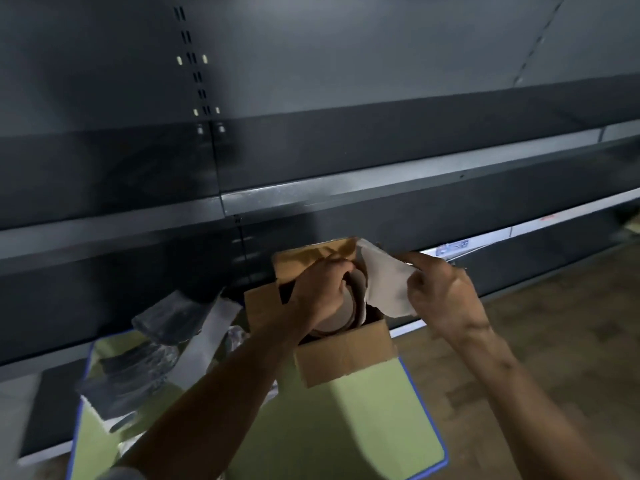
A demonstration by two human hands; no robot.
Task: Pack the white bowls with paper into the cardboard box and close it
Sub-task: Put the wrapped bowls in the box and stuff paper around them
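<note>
An open cardboard box (343,355) stands on a green table top (363,427), its flaps up. Inside it lie white bowls (349,306), stacked on edge with paper between them. My left hand (322,289) reaches into the box and grips the rim of a bowl. To the right, my right hand (443,292) pinches a sheet of white paper (384,282) that hangs over the box's right side.
Crumpled plastic wrap and dark sheets (156,344) lie on the table's left part. Dark metal shelving (311,168) runs along behind the table. A wooden floor (554,341) lies to the right. The table's blue edge (426,403) is close to the box.
</note>
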